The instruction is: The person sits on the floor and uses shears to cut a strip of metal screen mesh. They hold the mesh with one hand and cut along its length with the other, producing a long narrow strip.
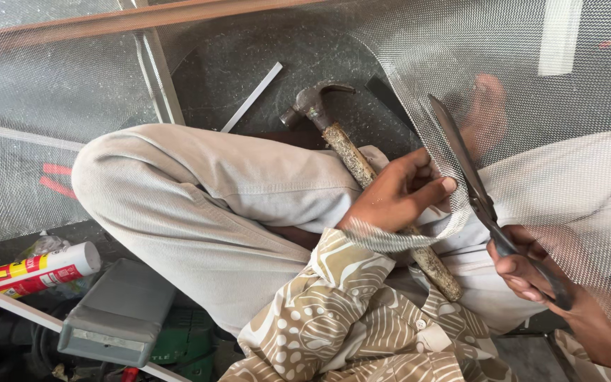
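Note:
My left hand [395, 192] pinches the cut edge of a sheet of fine grey wire mesh [553, 127] that drapes over my lap. My right hand [532, 272], partly veiled by the mesh, grips the handles of long dark scissors [464, 166] whose blades point up and away, slicing into the mesh beside my left fingers. A claw hammer [351, 159] with a rough, speckled handle lies across my thigh, under my left hand. My bare foot shows dimly behind the mesh.
My bent knee in beige trousers [199, 191] fills the middle. A red, white and yellow sealant tube [33, 272] and a grey box [118, 315] lie at lower left. A white strip [252, 97] and metal frame bar [160, 78] rest on the dark floor.

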